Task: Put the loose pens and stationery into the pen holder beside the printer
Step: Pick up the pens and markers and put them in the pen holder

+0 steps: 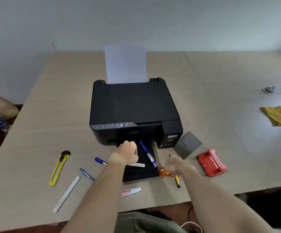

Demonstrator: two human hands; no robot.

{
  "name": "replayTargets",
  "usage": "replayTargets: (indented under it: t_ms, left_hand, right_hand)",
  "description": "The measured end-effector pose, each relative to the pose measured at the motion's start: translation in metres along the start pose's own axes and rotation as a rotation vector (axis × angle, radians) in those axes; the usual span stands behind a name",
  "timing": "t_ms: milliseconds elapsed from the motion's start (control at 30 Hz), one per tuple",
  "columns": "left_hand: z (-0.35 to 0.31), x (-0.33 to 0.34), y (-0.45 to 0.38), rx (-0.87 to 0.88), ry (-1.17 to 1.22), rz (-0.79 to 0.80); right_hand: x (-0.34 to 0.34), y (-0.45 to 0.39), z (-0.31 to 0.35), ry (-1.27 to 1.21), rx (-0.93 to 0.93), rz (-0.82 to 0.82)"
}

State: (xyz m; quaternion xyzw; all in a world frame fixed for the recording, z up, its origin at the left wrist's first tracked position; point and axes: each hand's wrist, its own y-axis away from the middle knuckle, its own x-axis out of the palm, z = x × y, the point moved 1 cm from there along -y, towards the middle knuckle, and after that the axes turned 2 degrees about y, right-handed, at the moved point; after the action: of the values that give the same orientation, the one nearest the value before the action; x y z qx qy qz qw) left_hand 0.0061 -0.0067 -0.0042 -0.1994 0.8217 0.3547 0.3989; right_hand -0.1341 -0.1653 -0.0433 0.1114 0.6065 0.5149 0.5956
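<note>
This is looking like an office or a home study. A black inkjet printer (134, 111) is sitting on a pale wood-grain tabletop (52, 101) with a sheet of paper (126, 63) standing in its rear feed. Pens, a yellow utility knife (59, 167), a red hole punch (211, 163) and a grey pen holder (187, 145) are lying around it. A plain wall is running behind; the blurred clutter at the left edge may be bags.

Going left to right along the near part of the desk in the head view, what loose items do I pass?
Yellow utility knife → white pen → blue pen → short blue pen → red-and-white tube → blue marker on the printer's output tray → grey pen holder → red hole punch.
</note>
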Motion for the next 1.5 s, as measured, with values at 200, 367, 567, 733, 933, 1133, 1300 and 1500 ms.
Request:
replayTargets:
  t_ms: [200,367,567,733,933,1133,1300,1500]
  left_hand:
    - [0.02,0.037,0.006,-0.021,-0.174,-0.047]
    - [0.027,0.056,0.011,-0.04,-0.214,-0.06]
    - [0.031,0.062,0.007,-0.019,-0.322,-0.085]
    - [0.033,0.047,0.005,0.049,-0.318,-0.077]
    - [0.022,0.025,0.008,0.079,-0.169,0.026]
    - [-0.02,-0.002,0.001,0.104,-0.14,0.065]
    - [-0.078,-0.032,-0.02,0.2,-0.11,0.106]
    - [-0.135,-0.046,-0.043,0.374,-0.102,0.067]
  right_hand:
    - [0.03,0.002,0.011,-0.217,-0.115,-0.275]
    - [0.042,0.007,0.031,-0.234,-0.165,-0.388]
    - [0.056,0.002,0.044,-0.089,-0.169,-0.427]
    - [0.049,0.005,0.042,-0.123,-0.198,-0.48]
    - [0.033,0.011,0.019,-0.181,-0.285,-0.614]
    - [0.003,0.022,-0.014,-0.288,-0.388,-0.817]
    - [-0.036,0.027,-0.041,-0.333,-0.435,-0.93]
    - [-0.08,0.027,-0.072,-0.401,-0.437,-1.067]
